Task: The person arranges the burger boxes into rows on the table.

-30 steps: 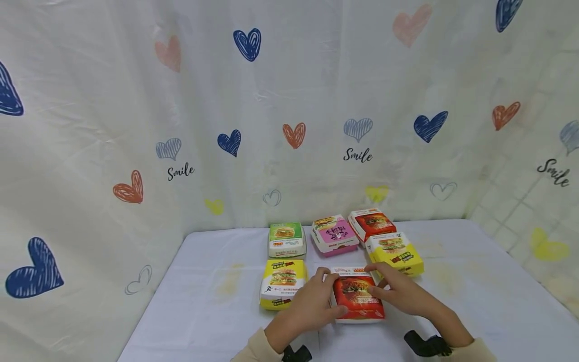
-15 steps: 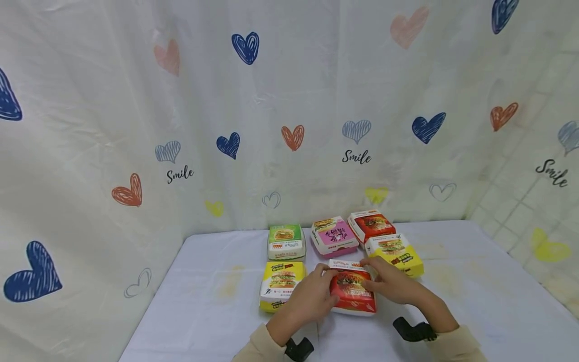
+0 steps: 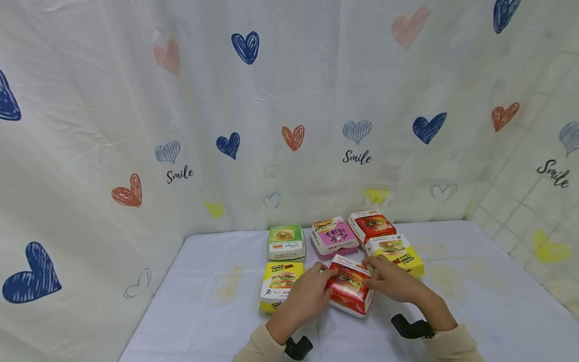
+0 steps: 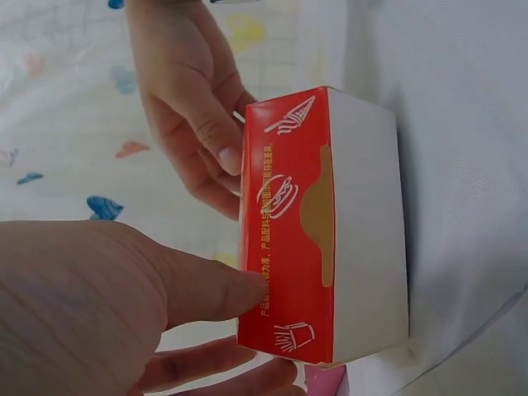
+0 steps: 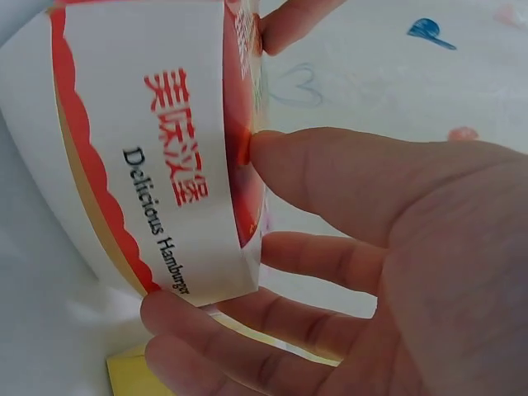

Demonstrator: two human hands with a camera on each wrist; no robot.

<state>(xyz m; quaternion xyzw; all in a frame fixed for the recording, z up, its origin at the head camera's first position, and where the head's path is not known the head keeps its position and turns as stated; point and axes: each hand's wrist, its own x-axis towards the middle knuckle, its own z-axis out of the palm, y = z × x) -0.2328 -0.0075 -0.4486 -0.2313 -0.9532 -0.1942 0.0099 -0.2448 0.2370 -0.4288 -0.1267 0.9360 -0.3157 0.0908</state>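
A red and white hamburger box (image 3: 349,286) sits turned at an angle on the table, between my two hands. My left hand (image 3: 308,295) grips its left side; in the left wrist view the thumb presses the red lid (image 4: 285,223) and the other fingers lie along the side. From the right, my right hand (image 3: 392,281) holds it. The right wrist view has the thumb on the top edge, with fingers around the white side (image 5: 148,165) that reads "Delicious Hamburger". That box's underside is hidden.
A yellow burger box (image 3: 281,286) stands left of the hands, with a green one (image 3: 287,242) behind it. At the back are a pink box (image 3: 334,236) and another red box (image 3: 372,225). A second yellow box (image 3: 395,254) is just beyond my right hand. Heart-printed curtain (image 3: 294,100) backs the table.
Between my hands the red hamburger box has shifted slightly away and left, and turned so its near edge slants. Both hands moved with it; the other boxes stayed put.
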